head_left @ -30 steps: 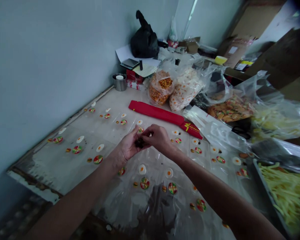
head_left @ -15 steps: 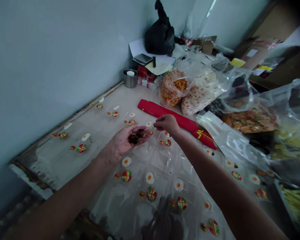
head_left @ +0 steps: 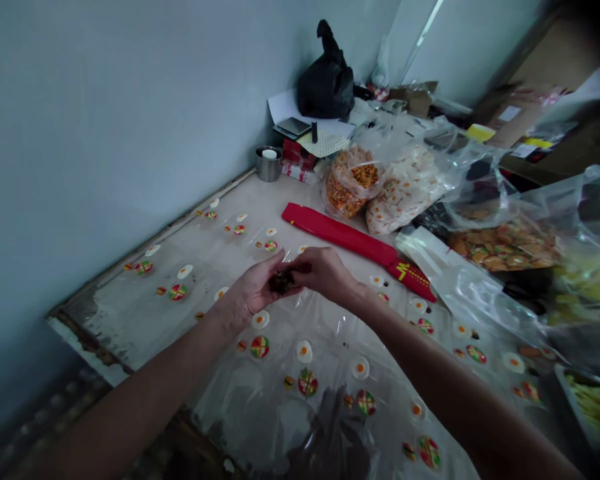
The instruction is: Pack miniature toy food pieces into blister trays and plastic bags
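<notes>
1. Since the earlier frame, the right hand [head_left: 325, 270] has come back from over the plastic, and its fingers now meet the left palm.
2. Nearest, the clear plastic sheets [head_left: 330, 327] carry spaced sets: a fried-egg piece [head_left: 305, 351], a red-and-green round piece [head_left: 307, 382] and a small burger piece [head_left: 289, 382]. Best keep forearms and wrists above these, so that no set is nudged.
3. Just beyond, the left hand [head_left: 255, 287] is cupped around the dark pieces [head_left: 280, 283], which lie in its palm. Keeping it level and slightly hollowed should stop spills.
4. The right hand's fingertips are drawn narrow at those pieces; whether they grip one, I cannot tell. A light pinch, teasing one piece loose, would probably work best.
5. To the right, a dark bit [head_left: 475, 334] sits beside an egg piece; matching that spacing would likely keep sets even.
6. Farther off lies the red package [head_left: 340, 233], with the bag of orange pieces [head_left: 353, 183] behind; reaching short of both seems wise.
</notes>
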Available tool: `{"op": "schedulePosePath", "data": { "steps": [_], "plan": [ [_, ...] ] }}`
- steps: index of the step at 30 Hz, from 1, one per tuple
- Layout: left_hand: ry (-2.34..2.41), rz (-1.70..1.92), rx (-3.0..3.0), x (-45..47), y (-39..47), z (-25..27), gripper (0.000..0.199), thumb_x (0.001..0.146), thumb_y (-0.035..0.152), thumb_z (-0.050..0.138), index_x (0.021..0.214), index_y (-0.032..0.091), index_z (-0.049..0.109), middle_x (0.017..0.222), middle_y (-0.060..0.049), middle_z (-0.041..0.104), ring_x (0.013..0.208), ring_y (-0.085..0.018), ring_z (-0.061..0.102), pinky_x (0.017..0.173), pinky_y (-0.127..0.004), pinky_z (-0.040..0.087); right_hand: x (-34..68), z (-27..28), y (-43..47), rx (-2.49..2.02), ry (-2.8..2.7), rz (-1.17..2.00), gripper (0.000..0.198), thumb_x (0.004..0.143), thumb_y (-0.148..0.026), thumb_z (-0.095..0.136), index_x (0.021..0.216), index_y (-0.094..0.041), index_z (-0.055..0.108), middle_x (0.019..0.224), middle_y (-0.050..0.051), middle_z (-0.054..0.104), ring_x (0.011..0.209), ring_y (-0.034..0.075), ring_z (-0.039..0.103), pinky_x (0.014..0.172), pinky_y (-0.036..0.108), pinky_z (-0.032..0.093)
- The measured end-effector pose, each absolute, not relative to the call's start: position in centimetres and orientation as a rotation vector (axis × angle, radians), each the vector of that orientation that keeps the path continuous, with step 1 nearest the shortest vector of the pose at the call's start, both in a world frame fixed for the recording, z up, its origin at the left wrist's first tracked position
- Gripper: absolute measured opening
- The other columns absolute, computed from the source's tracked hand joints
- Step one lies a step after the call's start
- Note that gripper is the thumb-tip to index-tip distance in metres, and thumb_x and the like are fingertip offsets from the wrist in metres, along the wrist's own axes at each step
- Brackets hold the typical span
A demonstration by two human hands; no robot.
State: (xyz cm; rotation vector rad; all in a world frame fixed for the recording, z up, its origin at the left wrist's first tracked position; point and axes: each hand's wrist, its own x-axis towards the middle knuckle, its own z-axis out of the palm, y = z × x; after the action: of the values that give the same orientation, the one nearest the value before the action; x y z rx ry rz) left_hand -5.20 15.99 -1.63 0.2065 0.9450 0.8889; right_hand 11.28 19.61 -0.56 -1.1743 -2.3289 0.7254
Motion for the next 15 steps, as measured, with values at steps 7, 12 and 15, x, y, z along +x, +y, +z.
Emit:
{"op": "schedulePosePath", "data": {
  "steps": [7, 12, 15],
  "plan": [
    [0.972, 0.945, 0.167, -6.4, 15.8, -1.5, 0.021, 0.097, 0.02, 0.056, 0.09, 0.008, 0.071, 0.087, -0.014, 0.076, 0.074, -0.02, 0.074, 0.071, -0.031, 0.063, 10.1, -1.7, 21.9, -1.249, -1.775, 1.365, 0.009, 0.068, -0.02, 0.068, 0.076, -0.018, 0.072, 0.063, 0.001, 0.07, 0.056, 0.016, 0.064, 0.053, 0.024, 0.048],
    [0.991, 1.066, 0.184, -9.9, 17.6, -1.6, 0.021, 0.096, 0.013, 0.053, 0.098, 0.004, 0.072, 0.095, -0.019, 0.076, 0.083, -0.022, 0.075, 0.076, -0.031, 0.064, 8.6, -3.9, 27.7, -1.079, -1.765, 1.154, 0.014, 0.069, -0.025, 0.069, 0.08, -0.016, 0.071, 0.068, 0.002, 0.07, 0.061, 0.016, 0.066, 0.056, 0.024, 0.049],
    [0.989, 1.075, 0.211, -11.9, 18.1, -2.4, 0.025, 0.097, 0.015, 0.05, 0.103, 0.004, 0.072, 0.099, -0.02, 0.076, 0.086, -0.023, 0.076, 0.08, -0.035, 0.064, 7.9, -4.9, 30.9, -1.02, -2.182, 0.794, 0.015, 0.07, -0.015, 0.068, 0.083, -0.016, 0.076, 0.07, 0.001, 0.07, 0.064, 0.014, 0.063, 0.061, 0.022, 0.046]
  ]
}}
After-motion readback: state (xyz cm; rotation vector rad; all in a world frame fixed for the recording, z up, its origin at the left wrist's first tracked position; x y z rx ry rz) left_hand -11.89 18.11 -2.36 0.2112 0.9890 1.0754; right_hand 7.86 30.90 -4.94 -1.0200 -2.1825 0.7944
